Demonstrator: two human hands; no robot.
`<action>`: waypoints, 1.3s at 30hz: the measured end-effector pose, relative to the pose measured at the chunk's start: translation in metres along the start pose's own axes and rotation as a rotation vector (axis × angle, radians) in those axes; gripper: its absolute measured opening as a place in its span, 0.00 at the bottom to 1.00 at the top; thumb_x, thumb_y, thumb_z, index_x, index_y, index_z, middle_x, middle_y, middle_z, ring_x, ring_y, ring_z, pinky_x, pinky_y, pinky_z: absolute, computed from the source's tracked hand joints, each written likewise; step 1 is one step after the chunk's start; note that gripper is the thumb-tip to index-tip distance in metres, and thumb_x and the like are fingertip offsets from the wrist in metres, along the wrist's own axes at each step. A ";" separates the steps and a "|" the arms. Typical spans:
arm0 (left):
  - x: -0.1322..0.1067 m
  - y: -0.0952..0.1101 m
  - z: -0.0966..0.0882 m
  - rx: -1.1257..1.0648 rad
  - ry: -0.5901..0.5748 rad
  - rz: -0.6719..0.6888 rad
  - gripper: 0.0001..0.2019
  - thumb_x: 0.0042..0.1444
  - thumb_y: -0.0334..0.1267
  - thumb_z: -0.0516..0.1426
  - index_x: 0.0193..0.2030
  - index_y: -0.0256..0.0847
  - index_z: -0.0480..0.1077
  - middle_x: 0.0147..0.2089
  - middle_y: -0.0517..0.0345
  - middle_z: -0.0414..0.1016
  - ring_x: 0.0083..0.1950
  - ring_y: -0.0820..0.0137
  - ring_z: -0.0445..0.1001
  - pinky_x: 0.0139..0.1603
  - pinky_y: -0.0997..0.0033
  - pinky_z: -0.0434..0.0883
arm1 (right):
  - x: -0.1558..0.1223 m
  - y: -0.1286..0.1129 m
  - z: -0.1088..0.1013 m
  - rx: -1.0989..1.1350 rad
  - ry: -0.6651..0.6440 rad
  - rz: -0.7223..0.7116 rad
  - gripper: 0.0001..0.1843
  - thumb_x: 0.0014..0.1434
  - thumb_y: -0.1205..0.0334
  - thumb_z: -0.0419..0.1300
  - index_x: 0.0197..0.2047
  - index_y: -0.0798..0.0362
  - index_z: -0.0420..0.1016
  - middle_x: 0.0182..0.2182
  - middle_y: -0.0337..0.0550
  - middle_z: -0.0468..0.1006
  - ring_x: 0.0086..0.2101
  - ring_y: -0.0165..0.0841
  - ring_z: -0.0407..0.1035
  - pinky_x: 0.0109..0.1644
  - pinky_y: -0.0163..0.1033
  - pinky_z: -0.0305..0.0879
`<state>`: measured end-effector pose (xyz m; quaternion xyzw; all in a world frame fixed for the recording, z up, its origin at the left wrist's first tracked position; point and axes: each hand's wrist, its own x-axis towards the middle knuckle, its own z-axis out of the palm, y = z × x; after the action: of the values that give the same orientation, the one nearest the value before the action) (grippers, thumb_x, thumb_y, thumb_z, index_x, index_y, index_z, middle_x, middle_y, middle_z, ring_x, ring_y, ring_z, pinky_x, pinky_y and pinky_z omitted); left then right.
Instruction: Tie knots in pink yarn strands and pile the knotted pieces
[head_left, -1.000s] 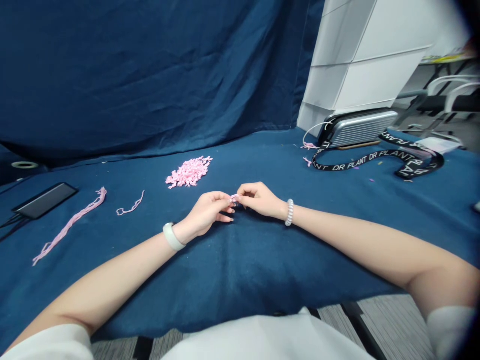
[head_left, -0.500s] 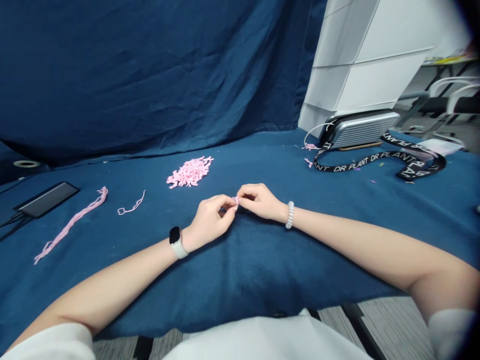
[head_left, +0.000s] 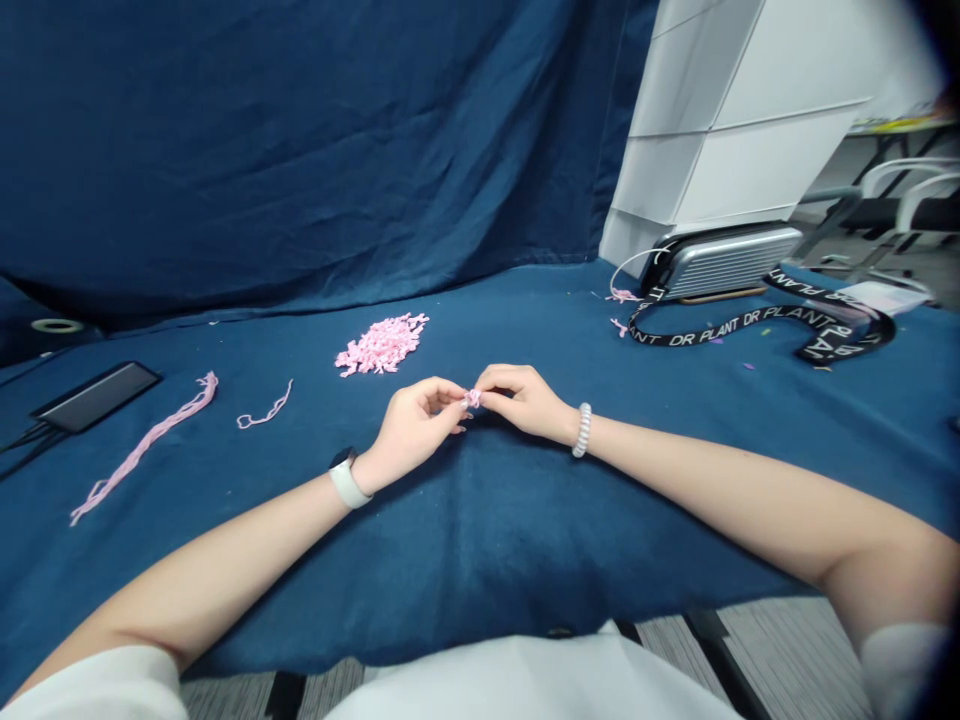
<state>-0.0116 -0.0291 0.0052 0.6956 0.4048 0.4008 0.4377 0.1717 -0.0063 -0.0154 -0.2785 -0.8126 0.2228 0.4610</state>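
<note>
Between my fingertips is a small piece of pink yarn (head_left: 473, 399), looped or knotted; its exact form is too small to make out. My left hand (head_left: 420, 420) pinches it from the left, thumb and forefinger together. From the other side my right hand (head_left: 525, 402) grips it the same way. Just beyond my left hand lies a heap of short pink yarn pieces (head_left: 381, 345). Farther left are a single thin pink strand (head_left: 266, 408) and a long bundle of pink yarn (head_left: 150, 445), both lying flat on the blue cloth (head_left: 420, 570).
A dark flat device with cables (head_left: 97, 397) lies at the far left, near a roll of tape (head_left: 57, 326). At the back right stand a silver ribbed case (head_left: 735, 262) and a black lettered lanyard (head_left: 705, 334). A blue curtain (head_left: 315, 140) hangs behind.
My left hand has turned at the wrist and its fingers have shifted on the yarn, so more of the pink piece shows. My right hand stays almost in place.
</note>
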 end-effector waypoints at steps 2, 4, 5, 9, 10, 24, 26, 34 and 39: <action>0.000 0.000 0.000 0.008 0.004 -0.010 0.10 0.51 0.40 0.59 0.35 0.35 0.70 0.32 0.55 0.75 0.34 0.69 0.76 0.32 0.72 0.76 | 0.000 -0.001 -0.001 0.006 -0.009 0.007 0.07 0.57 0.69 0.56 0.29 0.55 0.73 0.28 0.42 0.74 0.30 0.29 0.68 0.37 0.35 0.63; 0.001 0.000 0.000 0.011 0.005 -0.026 0.10 0.51 0.40 0.59 0.34 0.34 0.71 0.31 0.55 0.75 0.33 0.70 0.76 0.32 0.72 0.76 | 0.000 -0.002 -0.001 0.012 -0.023 0.015 0.07 0.57 0.68 0.55 0.28 0.55 0.73 0.28 0.42 0.74 0.30 0.29 0.68 0.37 0.36 0.63; 0.001 0.000 0.000 0.004 0.005 -0.039 0.10 0.51 0.40 0.59 0.33 0.34 0.71 0.30 0.55 0.75 0.33 0.70 0.76 0.32 0.73 0.76 | 0.000 -0.003 -0.001 0.010 -0.028 0.021 0.08 0.57 0.68 0.55 0.28 0.55 0.73 0.28 0.42 0.74 0.30 0.29 0.67 0.37 0.36 0.63; 0.004 0.000 0.001 -0.137 -0.003 -0.153 0.10 0.48 0.39 0.61 0.31 0.33 0.70 0.27 0.56 0.74 0.30 0.72 0.75 0.30 0.75 0.75 | -0.001 -0.006 0.001 -0.006 0.003 0.114 0.04 0.56 0.65 0.57 0.31 0.56 0.71 0.27 0.40 0.73 0.27 0.27 0.65 0.32 0.34 0.62; 0.004 0.000 0.002 -0.200 -0.005 -0.192 0.10 0.48 0.38 0.62 0.31 0.33 0.69 0.27 0.57 0.74 0.31 0.72 0.75 0.30 0.75 0.75 | -0.001 -0.007 0.002 -0.008 0.026 0.143 0.04 0.55 0.64 0.58 0.33 0.56 0.70 0.26 0.39 0.72 0.26 0.27 0.64 0.30 0.33 0.61; 0.008 -0.009 0.003 -0.559 -0.040 -0.407 0.05 0.49 0.33 0.62 0.32 0.35 0.70 0.30 0.58 0.75 0.33 0.75 0.76 0.34 0.76 0.75 | -0.006 -0.010 0.002 -0.131 0.136 -0.136 0.04 0.57 0.65 0.56 0.36 0.54 0.70 0.30 0.43 0.71 0.30 0.29 0.64 0.33 0.36 0.63; 0.009 -0.009 0.003 -0.548 -0.028 -0.406 0.06 0.49 0.34 0.61 0.32 0.35 0.70 0.29 0.58 0.75 0.32 0.75 0.76 0.33 0.77 0.75 | -0.006 -0.010 0.003 -0.126 0.134 -0.150 0.05 0.57 0.65 0.56 0.37 0.54 0.71 0.31 0.44 0.72 0.31 0.29 0.65 0.33 0.36 0.64; 0.007 -0.006 0.005 -0.467 0.011 -0.329 0.09 0.47 0.36 0.62 0.32 0.34 0.68 0.28 0.57 0.74 0.32 0.74 0.75 0.32 0.77 0.75 | -0.005 -0.007 0.004 -0.169 0.117 -0.136 0.07 0.58 0.63 0.56 0.38 0.53 0.74 0.32 0.44 0.74 0.32 0.30 0.67 0.36 0.36 0.65; 0.005 -0.006 0.005 -0.385 0.039 -0.243 0.11 0.46 0.37 0.63 0.31 0.33 0.68 0.27 0.57 0.75 0.32 0.74 0.76 0.33 0.76 0.74 | -0.005 -0.006 0.005 -0.185 0.123 -0.146 0.07 0.58 0.63 0.56 0.38 0.54 0.74 0.32 0.45 0.75 0.33 0.30 0.68 0.37 0.37 0.66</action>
<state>-0.0061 -0.0241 -0.0006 0.5375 0.4103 0.4282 0.5995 0.1679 -0.0146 -0.0168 -0.2728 -0.8181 0.0953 0.4972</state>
